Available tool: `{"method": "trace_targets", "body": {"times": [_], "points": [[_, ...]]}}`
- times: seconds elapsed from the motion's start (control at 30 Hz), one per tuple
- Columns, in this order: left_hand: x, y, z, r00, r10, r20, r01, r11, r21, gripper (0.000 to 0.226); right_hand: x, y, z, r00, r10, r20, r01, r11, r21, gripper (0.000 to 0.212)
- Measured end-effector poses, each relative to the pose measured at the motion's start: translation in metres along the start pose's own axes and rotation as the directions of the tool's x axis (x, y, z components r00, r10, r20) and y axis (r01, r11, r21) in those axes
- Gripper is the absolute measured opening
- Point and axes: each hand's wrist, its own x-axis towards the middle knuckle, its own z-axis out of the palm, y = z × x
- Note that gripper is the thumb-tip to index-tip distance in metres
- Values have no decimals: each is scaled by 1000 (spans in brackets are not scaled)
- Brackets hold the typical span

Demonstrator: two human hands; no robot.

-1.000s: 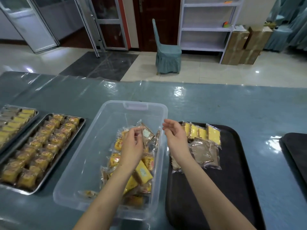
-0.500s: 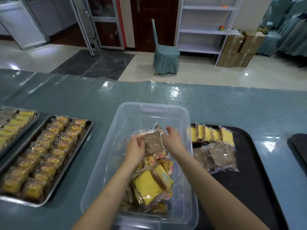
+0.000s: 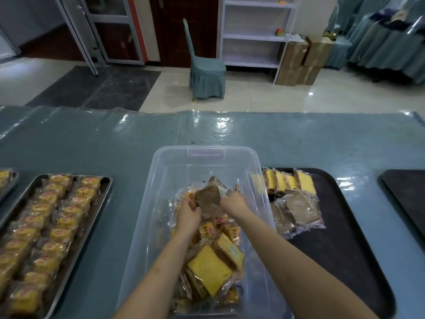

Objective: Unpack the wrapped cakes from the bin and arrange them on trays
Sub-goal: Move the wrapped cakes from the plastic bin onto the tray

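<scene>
A clear plastic bin (image 3: 158, 180) stands in the middle of the table, holding a heap of wrapped cakes (image 3: 213, 268), yellow and brown. Both my hands are inside it. My left hand (image 3: 187, 212) and my right hand (image 3: 232, 202) together grip a brown wrapped cake (image 3: 209, 201) lifted above the heap. Right of the bin lies a black tray (image 3: 345, 238) with a row of yellow wrapped cakes (image 3: 289, 181) and a few brown ones (image 3: 299, 212). Left of the bin, a metal tray (image 3: 104, 192) is filled with small yellow wrapped cakes.
A second metal tray (image 3: 12, 180) shows at the far left edge and another black tray (image 3: 407, 199) at the far right. The table has a teal cover under clear plastic. Beyond it are a covered chair (image 3: 204, 72), white shelves and cardboard boxes.
My right hand came from the black tray into the bin. Both hands took hold of a brown wrapped cake and raised it. The view shifted left, bringing the bin to the centre.
</scene>
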Motion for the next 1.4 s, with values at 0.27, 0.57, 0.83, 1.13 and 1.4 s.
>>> {"method": "trace_targets", "body": {"times": [0.27,0.57,0.83,1.13,1.4], "points": [[2,-6,-2,999,-39,16,39,998,-40,39,-2,-4,2,999,1,53,8,984,-178,24],[6,-12,-6,996,-84,20,86,988,-125,34,-14,-4,-10,981,-177,-81,159,969,-191,22],[3,-5,-9,994,-105,15,106,969,-225,36,-44,-6,-32,848,-365,-384,438,891,121,28],[1,-1,-13,995,-96,-8,90,956,-278,31,-63,-11,-41,863,-291,-414,463,783,416,17],[6,-8,-8,993,-116,29,119,937,-327,40,-32,-8,-11,951,-243,-192,304,852,427,48]]}}
